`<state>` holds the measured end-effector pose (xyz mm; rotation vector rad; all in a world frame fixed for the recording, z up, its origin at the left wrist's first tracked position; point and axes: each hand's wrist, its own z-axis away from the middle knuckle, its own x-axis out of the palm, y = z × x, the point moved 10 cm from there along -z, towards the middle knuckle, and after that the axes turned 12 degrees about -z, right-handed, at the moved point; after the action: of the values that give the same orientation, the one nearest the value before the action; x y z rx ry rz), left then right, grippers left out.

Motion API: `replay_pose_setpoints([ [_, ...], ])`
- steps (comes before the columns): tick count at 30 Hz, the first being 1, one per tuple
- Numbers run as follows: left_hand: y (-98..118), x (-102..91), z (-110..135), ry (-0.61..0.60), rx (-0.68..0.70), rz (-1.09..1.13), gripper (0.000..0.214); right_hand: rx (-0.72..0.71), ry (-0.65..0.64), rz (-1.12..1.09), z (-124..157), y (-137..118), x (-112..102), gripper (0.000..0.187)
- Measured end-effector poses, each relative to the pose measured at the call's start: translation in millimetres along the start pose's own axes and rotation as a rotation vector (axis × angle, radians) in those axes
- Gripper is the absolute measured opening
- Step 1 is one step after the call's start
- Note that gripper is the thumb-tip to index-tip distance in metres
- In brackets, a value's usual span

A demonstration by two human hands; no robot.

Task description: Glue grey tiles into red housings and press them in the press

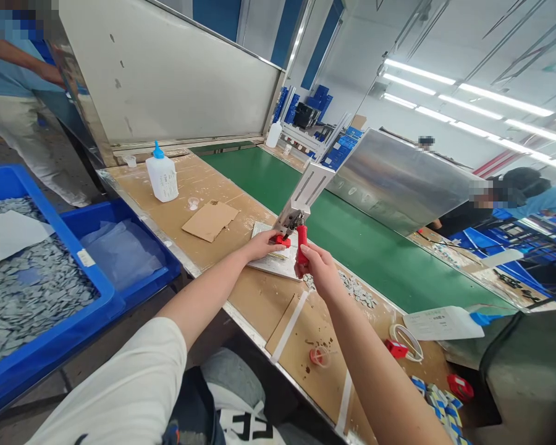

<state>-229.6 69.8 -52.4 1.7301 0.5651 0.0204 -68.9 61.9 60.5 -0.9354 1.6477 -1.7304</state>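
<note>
My right hand is wrapped round the red handle of a toggle clamp. The clamp is mounted on an upright metal fixture with a pale base plate. At the foot of the fixture my left hand has its fingers closed at a small red block under the clamp. Whether the fingers grip the block or only press on it is hard to make out. Small grey flat pieces lie scattered just right of the base plate.
Left of me are a blue bin of grey pieces and a blue crate with clear plastic. On the bench are a bottle, cardboard, a small cup and a lying bottle. A green conveyor belt runs behind; people stand nearby.
</note>
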Motion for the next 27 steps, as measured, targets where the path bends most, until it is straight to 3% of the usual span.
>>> replay_pose_setpoints([
  [10,-5.9,-1.0,-1.9,0.021,-0.001,-0.001,0.061,0.016,-0.046,0.104,-6.0,26.3,-8.3,0.039],
  [16,-6.6,-1.6,-2.5,0.026,-0.011,0.003,0.061,0.009,-0.172,0.264,-10.5,38.1,-7.2,0.048],
  [21,-3.4,-5.9,-1.0,0.025,-0.025,0.025,0.056,0.018,-0.236,0.602,-22.0,43.3,-14.2,0.041],
  [24,-1.4,-9.9,-0.8,0.033,-0.051,0.058,0.042,0.027,-0.175,0.899,-33.0,46.4,-21.4,0.035],
  [27,3.2,-15.9,-2.8,0.072,-0.089,0.071,0.040,0.002,-0.103,1.112,-39.3,46.1,-19.9,0.041],
])
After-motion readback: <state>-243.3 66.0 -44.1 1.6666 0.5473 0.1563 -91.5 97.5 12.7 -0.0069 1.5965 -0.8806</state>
